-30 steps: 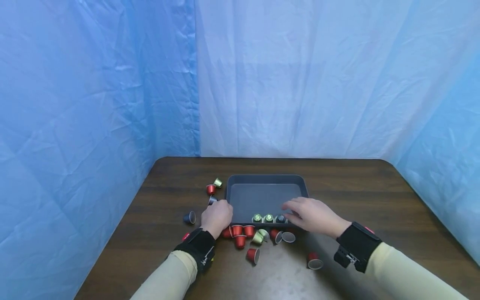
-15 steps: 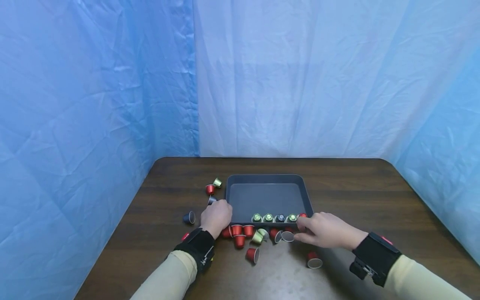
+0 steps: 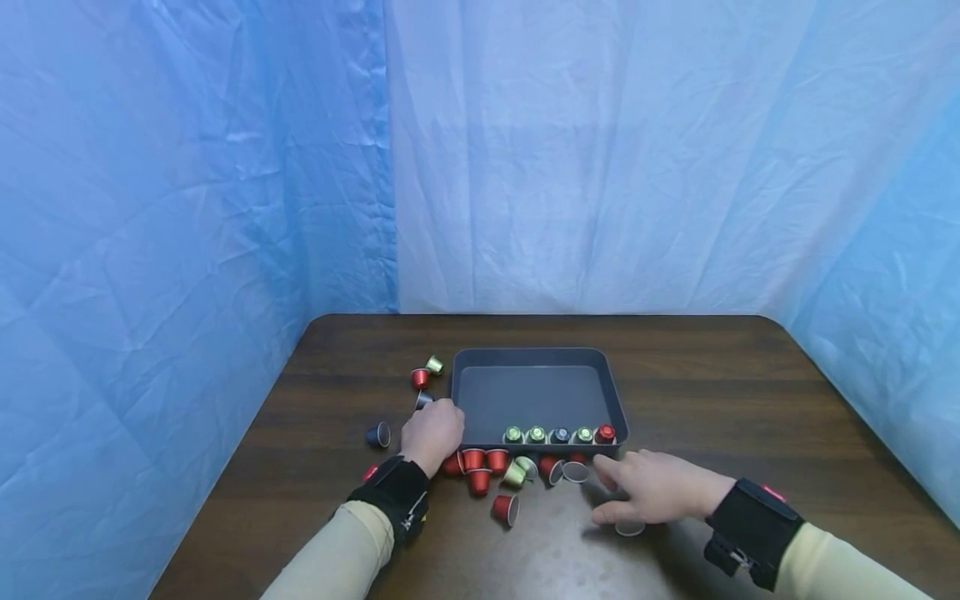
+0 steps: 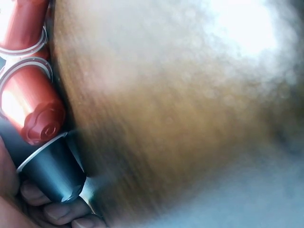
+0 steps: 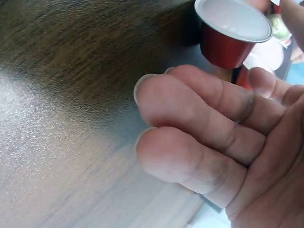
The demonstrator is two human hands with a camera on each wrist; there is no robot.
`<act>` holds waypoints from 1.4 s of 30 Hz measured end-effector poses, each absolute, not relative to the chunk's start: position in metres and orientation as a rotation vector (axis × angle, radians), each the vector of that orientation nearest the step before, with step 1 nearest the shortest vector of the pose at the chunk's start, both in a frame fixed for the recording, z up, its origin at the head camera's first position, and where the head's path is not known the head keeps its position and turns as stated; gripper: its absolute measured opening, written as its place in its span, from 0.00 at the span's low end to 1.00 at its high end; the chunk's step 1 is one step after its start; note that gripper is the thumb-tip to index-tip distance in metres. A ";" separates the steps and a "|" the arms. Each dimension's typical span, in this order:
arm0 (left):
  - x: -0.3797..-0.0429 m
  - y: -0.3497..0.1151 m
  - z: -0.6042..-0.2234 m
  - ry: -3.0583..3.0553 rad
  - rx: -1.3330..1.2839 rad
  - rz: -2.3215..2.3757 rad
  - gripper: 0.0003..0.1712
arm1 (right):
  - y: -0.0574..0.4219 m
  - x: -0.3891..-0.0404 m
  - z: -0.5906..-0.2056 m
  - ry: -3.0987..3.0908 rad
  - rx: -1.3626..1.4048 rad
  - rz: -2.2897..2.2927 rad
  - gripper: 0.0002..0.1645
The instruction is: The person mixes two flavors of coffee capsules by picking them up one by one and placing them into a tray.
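Note:
In the head view my left hand (image 3: 432,435) rests by the tray's near left corner, fingers curled. Its wrist view shows a dark coffee capsule (image 4: 54,168) held between thumb and fingers, with red capsules (image 4: 33,104) close by. My right hand (image 3: 656,487) hovers right of the tray, thumb and fingers spread. It partly covers a capsule whose pale lid (image 3: 630,528) shows below it. The right wrist view has a red capsule (image 5: 225,47) just beyond the loosely bent fingers (image 5: 171,152). Green, dark and red capsules (image 3: 606,434) stand in a row inside the dark tray (image 3: 536,357).
Red capsules (image 3: 479,482) and a green capsule (image 3: 514,475) lie before the tray, with another red capsule (image 3: 506,509) nearer. Left of it are a dark blue capsule (image 3: 378,435), a red capsule (image 3: 421,379) and a green capsule (image 3: 435,365). Blue sheeting (image 3: 187,208) surrounds the wooden table.
My right hand placed a green and a red capsule at the row's right end, let go, and moved back toward the near red capsule. The left hand has barely moved.

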State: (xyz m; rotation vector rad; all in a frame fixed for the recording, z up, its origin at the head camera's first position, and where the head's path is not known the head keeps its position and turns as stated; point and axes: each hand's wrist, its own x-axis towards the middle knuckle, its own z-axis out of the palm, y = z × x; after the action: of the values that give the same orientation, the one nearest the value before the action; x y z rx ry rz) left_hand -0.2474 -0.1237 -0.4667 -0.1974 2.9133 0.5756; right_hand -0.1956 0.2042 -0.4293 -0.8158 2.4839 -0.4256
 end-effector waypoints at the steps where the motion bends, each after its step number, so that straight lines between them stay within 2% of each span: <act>1: -0.247 -0.124 -0.467 2.917 -0.195 0.578 0.15 | 0.204 -0.195 -0.429 2.477 -0.805 -0.422 0.27; 12: -0.247 -0.124 -0.468 2.907 -0.191 0.592 0.14 | 0.206 -0.195 -0.433 2.401 -0.746 -0.399 0.22; 22: -0.249 -0.124 -0.470 2.938 -0.168 0.569 0.14 | 0.211 -0.200 -0.440 2.467 -0.948 -0.385 0.13; 33: -0.250 -0.124 -0.471 2.953 -0.157 0.542 0.14 | 0.207 -0.201 -0.433 2.480 -1.025 -0.360 0.06; 42: -0.250 -0.125 -0.471 2.964 -0.158 0.563 0.14 | 0.210 -0.206 -0.418 2.524 -1.171 -0.482 0.11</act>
State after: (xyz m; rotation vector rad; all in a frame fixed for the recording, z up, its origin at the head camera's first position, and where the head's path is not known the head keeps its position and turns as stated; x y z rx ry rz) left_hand -0.2499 -0.1248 -0.4713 -0.1579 2.9643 0.5632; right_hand -0.2061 0.2096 -0.4176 -1.1710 2.5241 -0.4818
